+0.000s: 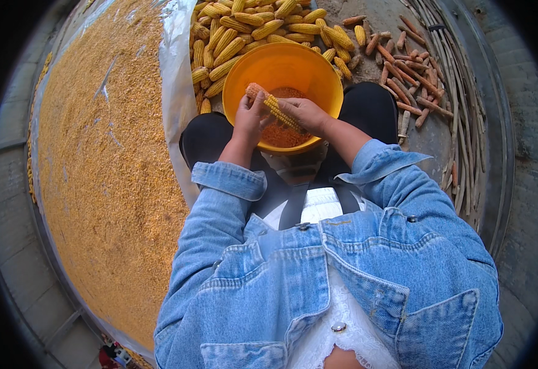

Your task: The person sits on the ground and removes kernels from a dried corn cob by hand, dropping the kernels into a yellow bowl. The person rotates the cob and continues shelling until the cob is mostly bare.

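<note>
An ear of corn (276, 108) is held slantwise over a yellow plastic bucket (237, 76). Its upper left end is a bare reddish cob, while yellow kernels cover the rest. My left hand (249, 115) grips it near the bare end. On the kernel-covered part, my right hand (308, 113) holds it with thumb and fingers. Loose kernels (280, 136) lie in the bottom of the bucket, partly hidden by my hands. The bucket stands between my knees.
Unshelled corn ears (227, 46) are heaped beyond the bucket. Stripped cobs (412, 78) lie scattered to the right, beside a bundle of long thin sticks (465, 115). A wide bed of loose kernels (112, 184) covers the left side, bordered by plastic sheeting (177, 69).
</note>
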Tool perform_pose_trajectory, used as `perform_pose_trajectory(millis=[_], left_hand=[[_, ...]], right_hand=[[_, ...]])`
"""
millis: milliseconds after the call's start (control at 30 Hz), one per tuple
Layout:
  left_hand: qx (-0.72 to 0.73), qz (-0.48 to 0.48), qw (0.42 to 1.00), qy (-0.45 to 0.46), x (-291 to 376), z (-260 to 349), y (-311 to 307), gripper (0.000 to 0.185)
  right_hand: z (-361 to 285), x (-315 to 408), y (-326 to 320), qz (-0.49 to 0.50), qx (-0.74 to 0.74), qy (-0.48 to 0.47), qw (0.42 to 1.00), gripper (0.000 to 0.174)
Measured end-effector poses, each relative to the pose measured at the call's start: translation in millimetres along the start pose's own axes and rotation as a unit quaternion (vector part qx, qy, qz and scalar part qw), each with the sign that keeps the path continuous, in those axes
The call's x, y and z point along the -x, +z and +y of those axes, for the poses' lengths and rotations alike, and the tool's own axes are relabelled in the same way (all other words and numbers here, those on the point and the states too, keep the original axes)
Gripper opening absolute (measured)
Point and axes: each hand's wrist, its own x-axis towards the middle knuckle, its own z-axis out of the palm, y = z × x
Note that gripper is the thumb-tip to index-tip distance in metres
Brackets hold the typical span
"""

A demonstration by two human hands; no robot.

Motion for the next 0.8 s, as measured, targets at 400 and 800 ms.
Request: perform_pose_trajectory(millis=[400, 800], left_hand=[[-0.038, -0.034, 0.999, 0.012, 4.7, 3.1, 4.2, 0.031], [-0.014, -0.038, 0.999, -0.012, 7.8, 2.0, 6.8, 0.032]], right_hand=[[0.4, -0.9, -6.6, -0.009, -0.102, 0.063, 0.993, 0.044], [-4.8, 0.6, -5.5, 0.006, -0.088, 0.095, 0.992, 0.047]])
